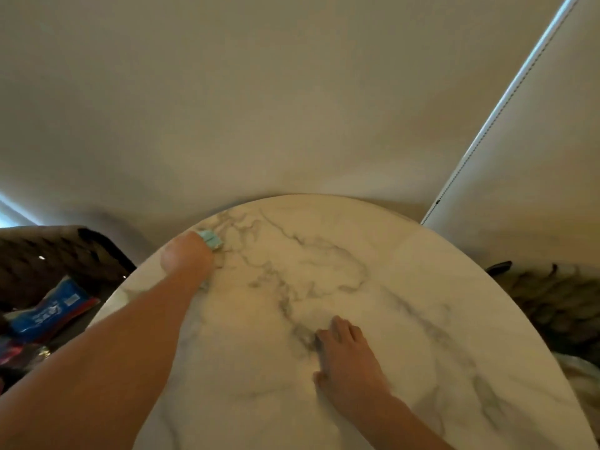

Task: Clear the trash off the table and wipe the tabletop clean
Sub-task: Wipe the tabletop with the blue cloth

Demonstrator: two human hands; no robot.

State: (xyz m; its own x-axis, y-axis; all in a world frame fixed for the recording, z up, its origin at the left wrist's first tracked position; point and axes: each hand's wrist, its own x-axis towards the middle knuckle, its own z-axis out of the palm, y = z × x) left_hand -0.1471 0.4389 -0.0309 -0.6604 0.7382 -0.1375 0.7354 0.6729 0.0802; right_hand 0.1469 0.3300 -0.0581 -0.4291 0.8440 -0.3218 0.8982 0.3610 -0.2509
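Wiping underway, by the look of it. Round marble-pattern table (373,280) fills the lower centre of the view; no trash visible on its surface, so I judge the clearing part done and the wiping part in hand.

Left hand (186,258) stretched out to about 10 o'clock on the tabletop, near the far-left rim. Fingers curled down and clenched over a pale blue-green cloth (210,239); only a small corner of the cloth shows past the knuckles, toward 12 o'clock. Cloth pressed flat to the marble. The long reach suggests the far edge is being covered from a standing spot at 6 o'clock.

Right hand (347,358) at about 5 o'clock from table centre, palm down, fingers slightly spread and loose, holding nothing. It touches the surface, likely as a brace so the body can lean across.

Off the table at 9 o'clock: a dark woven chair (58,254), and below it a blue snack wrapper (52,310) among other packaging, probably the cleared trash, though what holds it is hidden. Another dark woven chair back (558,300) sits at 3 o'clock. Image is blurred with motion; no wet streaks can be made out.
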